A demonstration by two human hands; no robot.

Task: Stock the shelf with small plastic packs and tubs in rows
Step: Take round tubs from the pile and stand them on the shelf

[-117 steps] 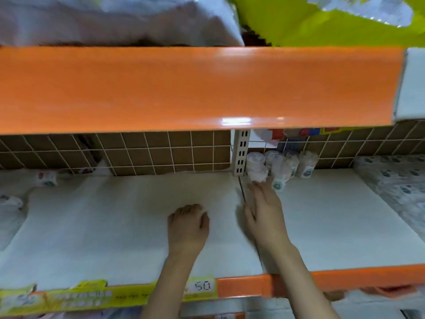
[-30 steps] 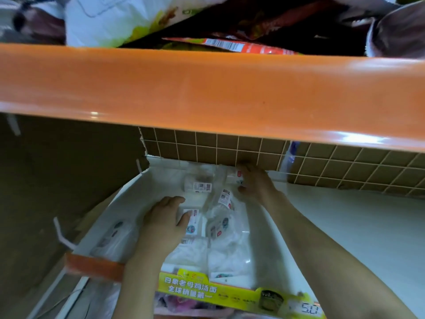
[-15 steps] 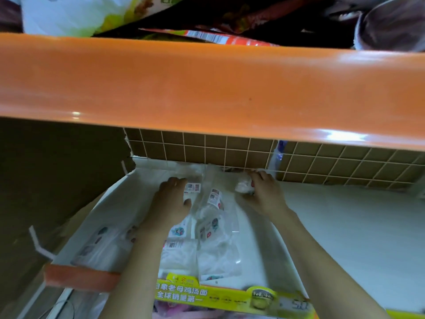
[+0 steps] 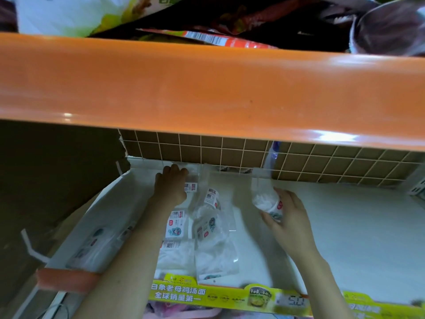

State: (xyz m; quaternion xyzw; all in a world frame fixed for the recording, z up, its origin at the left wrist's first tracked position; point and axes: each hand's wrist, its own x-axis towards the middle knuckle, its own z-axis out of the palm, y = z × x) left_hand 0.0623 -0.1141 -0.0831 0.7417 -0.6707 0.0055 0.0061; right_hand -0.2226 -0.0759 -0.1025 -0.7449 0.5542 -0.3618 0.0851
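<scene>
Several clear plastic packs of white contents (image 4: pixel 208 229) lie in two rows at the left end of the white shelf (image 4: pixel 358 229). My left hand (image 4: pixel 171 187) reaches to the back of the left row and rests on the rearmost pack (image 4: pixel 192 186) by the tiled wall. My right hand (image 4: pixel 289 217) holds one clear pack (image 4: pixel 266 199) lifted to the right of the rows, fingers curled round its lower end.
An orange shelf beam (image 4: pixel 207 88) hangs overhead with bagged goods on top. A brown tiled back wall (image 4: pixel 230 153) closes the shelf. A yellow-green price strip (image 4: pixel 230 295) runs along the front edge. More packs (image 4: pixel 96 247) lie at the far left.
My right hand has pulled a pack away from the back of the rows and moved right with it. My left hand has slid further back along the left row.
</scene>
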